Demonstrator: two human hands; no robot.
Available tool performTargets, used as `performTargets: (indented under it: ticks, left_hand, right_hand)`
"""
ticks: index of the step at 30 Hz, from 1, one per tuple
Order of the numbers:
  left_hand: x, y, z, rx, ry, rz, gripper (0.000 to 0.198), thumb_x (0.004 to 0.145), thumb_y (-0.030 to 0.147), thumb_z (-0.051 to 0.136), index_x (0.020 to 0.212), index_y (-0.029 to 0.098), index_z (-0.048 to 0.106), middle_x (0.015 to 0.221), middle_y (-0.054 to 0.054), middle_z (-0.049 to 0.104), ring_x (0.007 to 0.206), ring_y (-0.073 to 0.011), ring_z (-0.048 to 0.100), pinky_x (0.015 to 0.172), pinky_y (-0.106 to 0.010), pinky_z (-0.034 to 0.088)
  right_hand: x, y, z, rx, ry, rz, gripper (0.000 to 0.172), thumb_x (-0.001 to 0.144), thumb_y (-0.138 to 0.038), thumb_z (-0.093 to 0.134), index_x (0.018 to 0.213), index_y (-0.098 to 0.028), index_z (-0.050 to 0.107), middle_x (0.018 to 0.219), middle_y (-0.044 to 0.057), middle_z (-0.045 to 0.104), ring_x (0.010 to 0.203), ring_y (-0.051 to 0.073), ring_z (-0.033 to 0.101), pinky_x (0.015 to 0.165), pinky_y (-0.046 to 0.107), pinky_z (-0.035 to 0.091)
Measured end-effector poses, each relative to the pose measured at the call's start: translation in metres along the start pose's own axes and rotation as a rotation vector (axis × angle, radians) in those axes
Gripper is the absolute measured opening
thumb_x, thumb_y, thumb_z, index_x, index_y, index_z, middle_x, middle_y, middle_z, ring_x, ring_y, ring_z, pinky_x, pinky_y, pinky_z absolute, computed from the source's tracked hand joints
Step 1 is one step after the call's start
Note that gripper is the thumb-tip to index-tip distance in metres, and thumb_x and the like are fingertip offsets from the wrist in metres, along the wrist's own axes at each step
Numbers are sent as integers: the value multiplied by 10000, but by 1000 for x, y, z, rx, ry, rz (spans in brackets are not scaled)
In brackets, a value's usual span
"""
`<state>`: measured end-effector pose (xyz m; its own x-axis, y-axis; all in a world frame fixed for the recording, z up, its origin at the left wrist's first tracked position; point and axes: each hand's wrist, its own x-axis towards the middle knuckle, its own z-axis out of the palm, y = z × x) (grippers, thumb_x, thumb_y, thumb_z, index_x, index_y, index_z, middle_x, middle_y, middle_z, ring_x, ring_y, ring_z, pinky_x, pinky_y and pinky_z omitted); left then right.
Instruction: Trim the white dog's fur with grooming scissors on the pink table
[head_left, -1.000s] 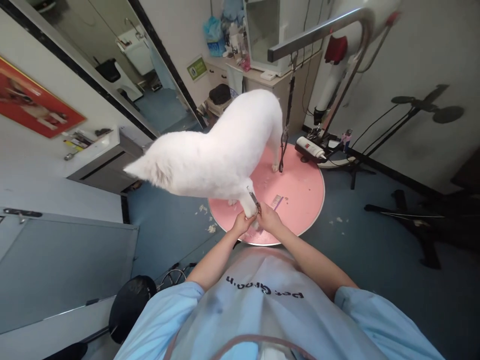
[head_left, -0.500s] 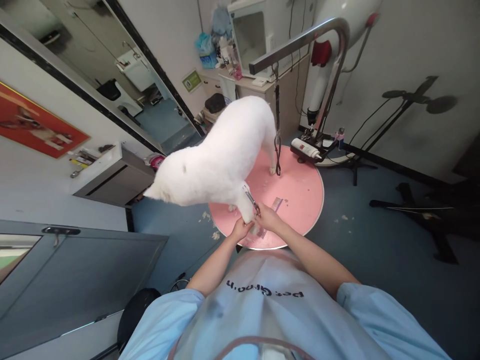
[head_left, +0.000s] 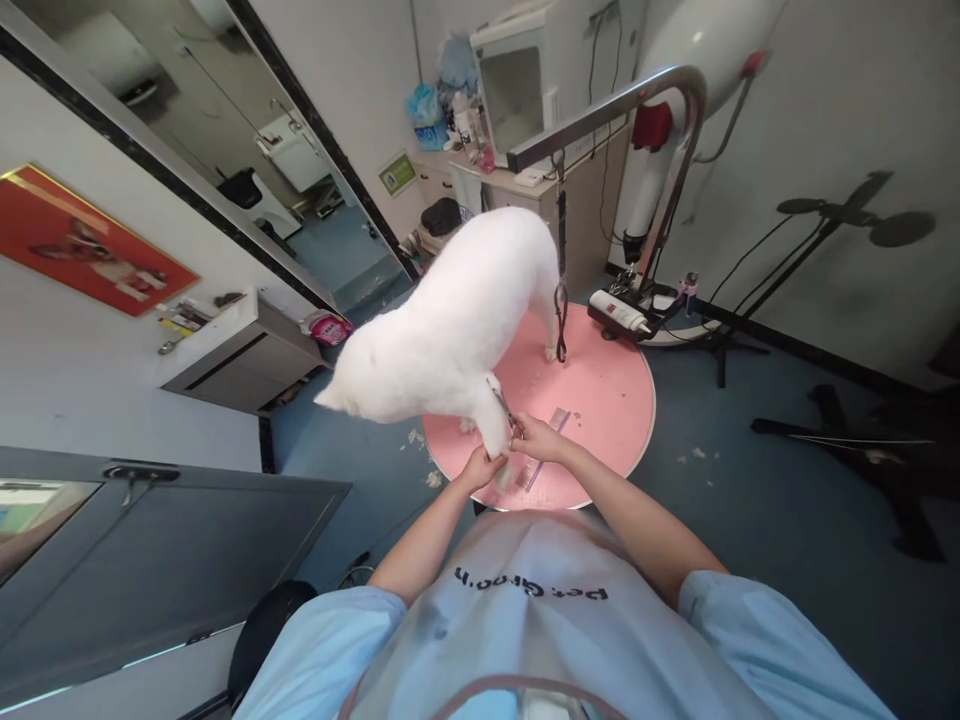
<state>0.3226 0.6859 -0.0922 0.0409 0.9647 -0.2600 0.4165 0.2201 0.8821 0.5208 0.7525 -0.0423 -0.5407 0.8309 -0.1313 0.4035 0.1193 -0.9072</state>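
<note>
A white dog (head_left: 472, 300) stands on a round pink table (head_left: 615, 390), its head turned to the left. My left hand (head_left: 481, 468) is closed round the lower part of the dog's raised front leg. In my right hand (head_left: 536, 440) are metal scissors (head_left: 504, 407), whose blades point up along that leg toward the dog's chest. A comb (head_left: 545, 450) with a purple edge lies on the table beside and partly behind my right hand.
A metal arm (head_left: 600, 112) with a hanging dark strap (head_left: 561, 270) rises over the table. A tool tray (head_left: 619, 318) with a white bottle sits at the table's right edge. Fur tufts (head_left: 433, 479) lie on the floor.
The whole view has shifted slightly, so things appear a little lower and further right. Both hands keep their hold on the leg and the scissors.
</note>
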Motion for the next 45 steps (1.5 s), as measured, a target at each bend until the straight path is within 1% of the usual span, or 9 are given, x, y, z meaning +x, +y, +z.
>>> performTargets:
  ticks: [4,9,13,19,25,28,31,37,45]
  left_hand:
    - [2,-1,4,-2,-19,-35,140,732,209,676,832,123,628,768,-27,652,695,-134,537,690,-247,458]
    - [5,1,3,5,-22,-58,109,734,198,644,807,131,599,745,-9,621,677,-118,502,669,-234,433]
    - [1,3,-1,22,-32,-73,103,739,205,653,775,132,589,728,-7,614,679,-119,502,679,-242,450]
    - [-5,1,-2,48,-45,-93,109,729,196,666,785,127,602,716,5,612,690,-124,512,690,-243,450]
    - [-8,-1,-1,52,-50,-93,121,732,190,665,819,121,615,762,-6,624,713,-133,527,736,-264,467]
    - [-8,-1,-2,59,-58,-92,130,729,216,667,800,132,597,735,-2,602,699,-134,511,720,-264,463]
    - [-8,-2,-3,63,-76,-83,154,727,251,677,795,140,596,730,-5,600,704,-142,515,722,-270,468]
    - [-8,-2,4,51,-77,-64,155,715,204,663,848,127,642,790,-25,647,729,-160,553,744,-286,483]
    - [-6,3,4,-3,6,-25,145,641,116,682,785,124,687,729,-3,667,671,-149,550,668,-247,473]
  right_hand:
    - [4,11,-1,97,6,-13,310,721,-199,681,1007,-195,560,786,-34,603,711,142,560,659,255,430]
    - [11,14,-9,242,-74,1,339,695,-171,689,1008,-192,563,797,-29,636,740,150,611,689,265,483]
    - [16,9,-20,372,-143,11,287,698,-193,679,952,-192,545,786,-22,643,747,166,649,708,291,512]
    - [18,-3,-33,403,-300,22,313,635,-164,647,933,-193,555,659,-49,618,634,146,608,583,240,443]
    - [12,-4,-34,536,-403,71,406,612,-177,659,1010,-196,579,715,-45,635,662,134,596,591,228,427]
    - [9,-2,-33,584,-398,143,431,618,-197,675,1037,-201,576,767,-30,656,694,141,614,614,234,435]
    - [7,-3,-30,610,-398,137,439,645,-216,698,1068,-199,584,815,-15,672,739,141,620,662,241,447]
    - [6,-2,-25,601,-373,132,476,615,-220,699,1082,-198,610,802,-17,662,702,137,610,630,242,442]
    - [6,5,-25,510,-362,146,534,662,-327,753,1160,-213,598,926,49,686,792,193,646,711,329,508]
